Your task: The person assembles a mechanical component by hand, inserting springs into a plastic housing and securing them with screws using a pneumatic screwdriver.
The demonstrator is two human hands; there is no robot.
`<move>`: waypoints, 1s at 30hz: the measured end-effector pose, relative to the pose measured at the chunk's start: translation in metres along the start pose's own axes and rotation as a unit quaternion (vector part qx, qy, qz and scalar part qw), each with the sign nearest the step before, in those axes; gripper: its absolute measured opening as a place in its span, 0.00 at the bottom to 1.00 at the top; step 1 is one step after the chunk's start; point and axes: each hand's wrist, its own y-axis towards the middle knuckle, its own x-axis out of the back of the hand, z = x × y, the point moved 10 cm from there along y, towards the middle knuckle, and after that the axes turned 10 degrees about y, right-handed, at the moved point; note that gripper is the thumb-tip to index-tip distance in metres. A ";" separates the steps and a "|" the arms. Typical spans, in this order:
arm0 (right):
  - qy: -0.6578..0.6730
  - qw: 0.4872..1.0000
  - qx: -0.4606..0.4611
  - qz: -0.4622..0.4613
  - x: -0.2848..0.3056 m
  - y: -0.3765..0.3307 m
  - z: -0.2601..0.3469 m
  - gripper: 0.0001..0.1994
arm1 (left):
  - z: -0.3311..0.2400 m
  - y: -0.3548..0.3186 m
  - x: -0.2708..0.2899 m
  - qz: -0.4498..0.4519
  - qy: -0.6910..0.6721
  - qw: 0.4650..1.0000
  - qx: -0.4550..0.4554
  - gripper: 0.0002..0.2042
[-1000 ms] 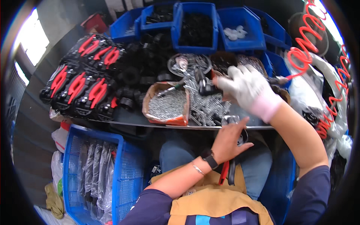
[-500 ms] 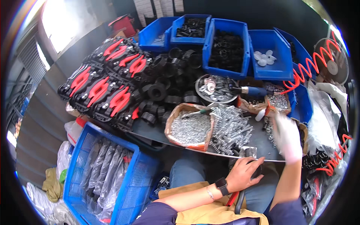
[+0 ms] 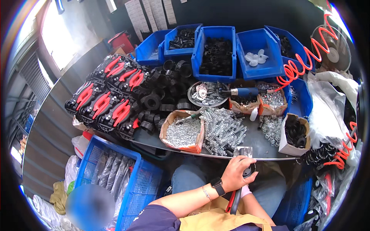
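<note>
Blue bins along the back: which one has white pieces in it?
The fourth bin from the left: white pieces lie inside, while its neighbours on both sides hold black parts.

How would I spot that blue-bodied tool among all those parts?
Find the blue bins along the table's back. Just in front, right of the round bowl, the blue-bodied tool lies across two small boxes. Unlike its neighbours, it has a red coiled hose attached.
</note>
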 end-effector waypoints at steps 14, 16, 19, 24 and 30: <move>-0.461 0.874 -0.068 -0.134 0.309 0.168 0.122 0.12 | 0.107 0.378 0.003 -0.031 0.197 0.980 -0.006 0.20; -0.499 0.852 -0.130 -0.095 0.308 0.189 0.094 0.15 | 0.162 0.420 -0.032 0.025 0.197 0.976 0.085 0.25; -0.477 0.857 -0.157 -0.117 0.303 0.204 0.066 0.17 | 0.209 0.447 -0.069 0.060 0.166 0.969 0.172 0.28; -0.456 0.872 -0.152 -0.095 0.306 0.197 0.088 0.15 | 0.256 0.436 -0.116 0.154 0.191 0.922 0.301 0.35; -0.456 0.866 -0.200 -0.044 0.306 0.193 0.085 0.16 | 0.229 0.432 -0.143 0.293 0.311 0.895 0.130 0.27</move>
